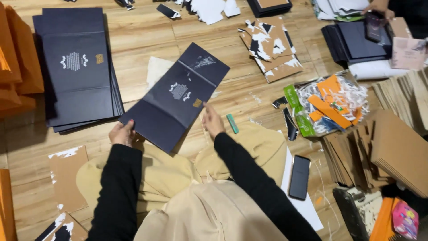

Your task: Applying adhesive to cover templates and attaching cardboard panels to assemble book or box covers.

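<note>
Your left hand (121, 133) fingers curled, pinching near edge of flat dark navy creased card sheet (176, 96) on wooden floor (138, 40), your right hand (212, 120) fingers together, pressing its right edge, black-sleeved forearms angled forward, small green stick (232, 123) just right

Co-worker's hand (378, 7) cut off above.
</note>
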